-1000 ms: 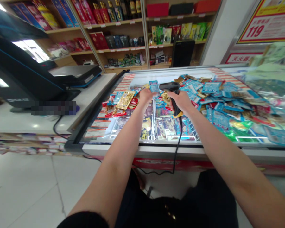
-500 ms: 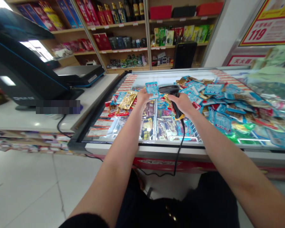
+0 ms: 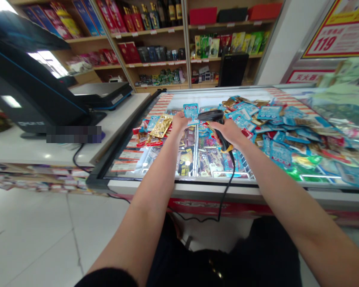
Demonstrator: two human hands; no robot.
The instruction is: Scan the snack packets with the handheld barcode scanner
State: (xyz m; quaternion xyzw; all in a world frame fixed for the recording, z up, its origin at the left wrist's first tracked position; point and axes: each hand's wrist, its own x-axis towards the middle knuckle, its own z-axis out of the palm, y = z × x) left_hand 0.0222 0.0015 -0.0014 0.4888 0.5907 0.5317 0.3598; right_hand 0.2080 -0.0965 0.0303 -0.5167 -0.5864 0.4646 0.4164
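Head view: person's left hand (image 3: 180, 120) has a pinched grip on the lower left part of a blue sachet (image 3: 190, 112), raised above the glass-topped display case (image 3: 122, 185), printed face towards the wearer. Right hand (image 3: 229, 129) has its grip wrapped around the handle of a black barcode scanner (image 3: 212, 115) with yellow trim at the base. Scanner head points left, just beside the sachet's right edge; whether they touch cannot be told. Black cable (image 3: 226, 192) hangs from the handle over the case front. Gold packet (image 3: 161, 126) lies left of the left hand, on red and blue packets. Heap of mostly blue packets (image 3: 269, 113) spreads right of the scanner. Weighing scale (image 3: 103, 91) stands on the white worktop (image 3: 26, 151), far left.
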